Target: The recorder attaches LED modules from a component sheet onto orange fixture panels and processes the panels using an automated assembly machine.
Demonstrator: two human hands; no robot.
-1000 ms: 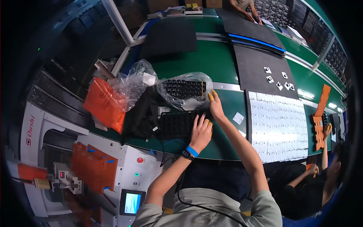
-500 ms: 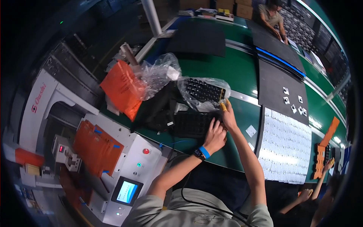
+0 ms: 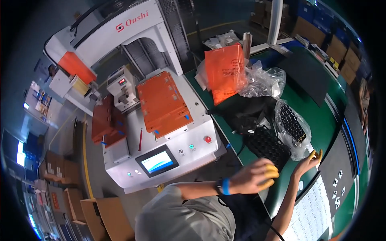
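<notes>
My left hand [image 3: 254, 176], with yellow fingertip covers and a blue wristband, lies palm down with loosely curled fingers over the near edge of a black compartment tray [image 3: 268, 145] on the green bench [image 3: 321, 120]. My right hand [image 3: 309, 160], also with yellow fingertip covers, reaches up to the lower edge of a clear plastic bag [image 3: 301, 136] that holds another black tray [image 3: 291, 122]. Its fingertips touch or nearly touch the bag, and I cannot tell whether they grip it.
A white machine [image 3: 161, 132] with a small touchscreen [image 3: 157, 161], a red button [image 3: 207, 139] and orange fixtures [image 3: 163, 102] stands left of the bench. An orange bag [image 3: 223, 72] and crumpled clear plastic [image 3: 263, 82] lie beyond the trays. Black mats [image 3: 309, 72] and a white sheet [image 3: 313, 209] cover the bench. Cardboard boxes [image 3: 96, 209] stand on the floor.
The view has swung left, so the white machine now fills the middle. My left hand has slid to the near edge of the tray, and my right hand has moved off it to the bag's lower edge.
</notes>
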